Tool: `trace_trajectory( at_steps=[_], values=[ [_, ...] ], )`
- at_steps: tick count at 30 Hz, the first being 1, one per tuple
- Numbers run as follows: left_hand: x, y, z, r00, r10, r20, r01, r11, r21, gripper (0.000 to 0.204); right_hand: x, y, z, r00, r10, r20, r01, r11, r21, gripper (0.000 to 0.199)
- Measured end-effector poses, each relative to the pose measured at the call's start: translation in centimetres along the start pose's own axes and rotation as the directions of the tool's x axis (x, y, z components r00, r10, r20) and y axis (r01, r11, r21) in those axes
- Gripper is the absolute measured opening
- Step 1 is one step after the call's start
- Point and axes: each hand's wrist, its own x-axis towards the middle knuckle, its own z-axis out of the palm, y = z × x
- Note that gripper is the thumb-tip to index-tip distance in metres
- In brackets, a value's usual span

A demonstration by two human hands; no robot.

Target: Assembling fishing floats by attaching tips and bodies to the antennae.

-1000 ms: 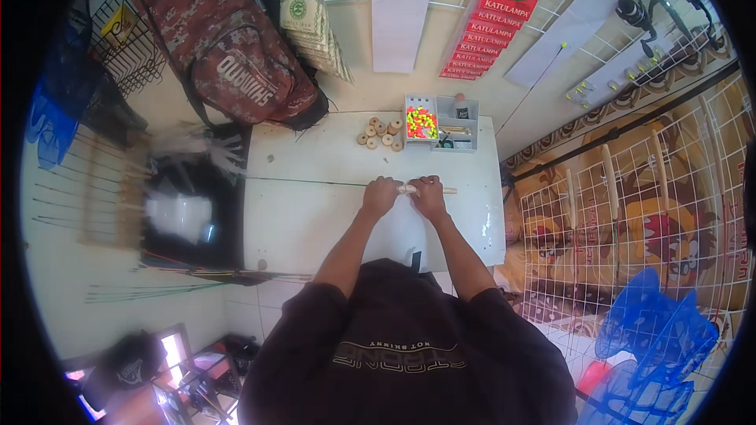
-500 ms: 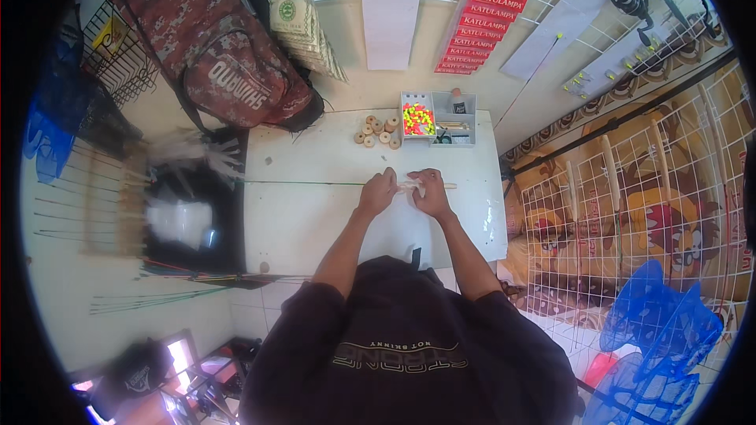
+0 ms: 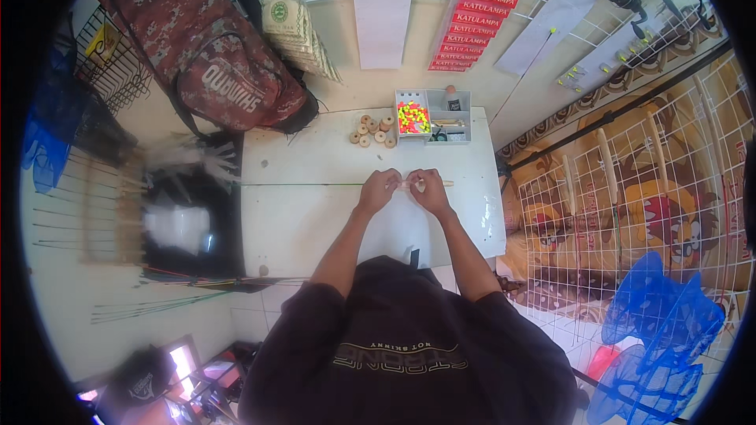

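The person leans over the white counter (image 3: 315,220), both forearms reaching to its middle. The left hand (image 3: 379,190) and right hand (image 3: 429,191) meet just above a thin rod (image 3: 299,184) that lies across the counter from left to right. Both hands close their fingers on the pale butt end of the rod, the left on the shaft side, the right nearer the tip that pokes out to the right. The work appears to be fitting or wrapping something small at that end; what sits between the fingertips is too small to tell. The next move likely needs a steady pinch and a slow turn of the rod. Farther back lie wooden spools (image 3: 372,132), and right of them a grey tray (image 3: 457,102) with bright beads (image 3: 411,118).
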Motion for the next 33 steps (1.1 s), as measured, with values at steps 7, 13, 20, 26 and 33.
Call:
trace_trajectory(
  at_steps=[7, 13, 20, 26, 33],
  values=[
    [0.6, 0.4, 0.2, 1.000, -0.023, 0.019, 0.022, 0.997, 0.080, 0.010, 0.1, 1.0, 0.1, 0.997, -0.078, 0.016, 0.079, 0.990, -0.119, 0.017],
    [1.2, 0.0, 0.7, 0.999, -0.039, 0.030, 0.032, 0.980, 0.195, 0.012, -0.1, 1.1, 0.5, 0.995, -0.085, 0.043, 0.093, 0.961, -0.260, 0.026],
    [1.5, -0.1, 0.9, 0.997, -0.067, 0.050, 0.056, 0.979, 0.194, 0.013, -0.2, 0.4, 0.6, 0.997, -0.054, 0.047, 0.066, 0.944, -0.322, 0.034],
    [1.5, -0.7, 1.1, 0.997, 0.009, 0.079, -0.029, 0.966, 0.259, 0.016, 0.0, 0.5, 1.2, 0.997, -0.041, 0.066, 0.064, 0.921, -0.383, 0.039],
    [1.9, 0.2, 1.4, 0.982, 0.063, 0.177, -0.144, 0.859, 0.491, 0.028, -0.2, 1.1, 1.7, 0.998, -0.018, 0.066, 0.045, 0.903, -0.427, 0.047]
  ],
)
